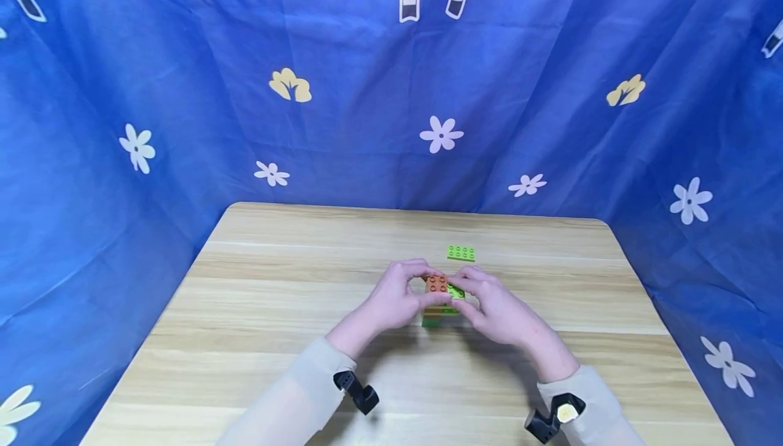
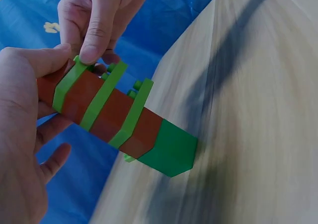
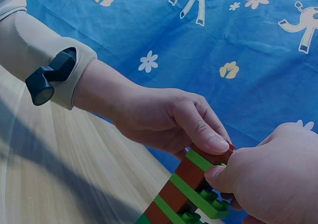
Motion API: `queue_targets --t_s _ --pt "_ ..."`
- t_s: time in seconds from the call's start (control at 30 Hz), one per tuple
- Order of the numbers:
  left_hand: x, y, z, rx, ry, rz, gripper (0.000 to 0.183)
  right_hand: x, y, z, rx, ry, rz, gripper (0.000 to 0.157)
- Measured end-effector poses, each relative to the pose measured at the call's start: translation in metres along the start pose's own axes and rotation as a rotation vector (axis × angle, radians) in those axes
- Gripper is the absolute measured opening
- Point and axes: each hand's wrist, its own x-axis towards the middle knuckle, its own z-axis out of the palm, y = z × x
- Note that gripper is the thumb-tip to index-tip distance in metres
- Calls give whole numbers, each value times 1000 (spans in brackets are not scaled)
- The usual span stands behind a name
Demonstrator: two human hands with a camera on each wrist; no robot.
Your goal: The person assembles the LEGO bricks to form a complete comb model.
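Observation:
A tower of toy building bricks [image 2: 107, 112] stands upright on the table, with a dark green brick [image 2: 171, 149] at its foot. Above that, reddish-brown bricks alternate with light green plates that jut out to one side. My left hand [image 1: 397, 296] grips the brown top brick [image 1: 437, 283] between thumb and fingers. From the other side, my right hand [image 1: 498, 306] pinches the jutting end of the uppermost light green plate [image 2: 69, 87], its thumb along the edge. Both hands' fingertips meet close together at the tower's top, and the right fingers partly hide the plate's studs.
Behind the hands lies a loose light green plate [image 1: 461, 253] with several studs. The wooden table [image 1: 275, 262] ends at a blue patterned cloth [image 1: 367, 147] that rises at the back and both sides. Each sleeve carries a black wrist camera [image 1: 357, 391].

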Motion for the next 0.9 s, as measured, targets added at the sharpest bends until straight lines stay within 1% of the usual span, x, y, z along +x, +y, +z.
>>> queue_targets --t_s 0.13,0.2,0.43,0.7,0.9 --pt "-1 -2 3 -85 18 -17 32 0 0 -1 15 -11 13 39" --pt "-1 -3 4 -96 27 -17 32 0 -1 -1 19 -12 17 39" --pt "-3 -5 5 -45 34 -11 34 1 -2 -2 21 -30 40 41" --pt "-3 -6 7 -29 33 13 36 -1 0 -2 16 -18 36 40" --pt "-4 -8 6 20 31 33 36 -2 1 -2 27 -14 43 42"
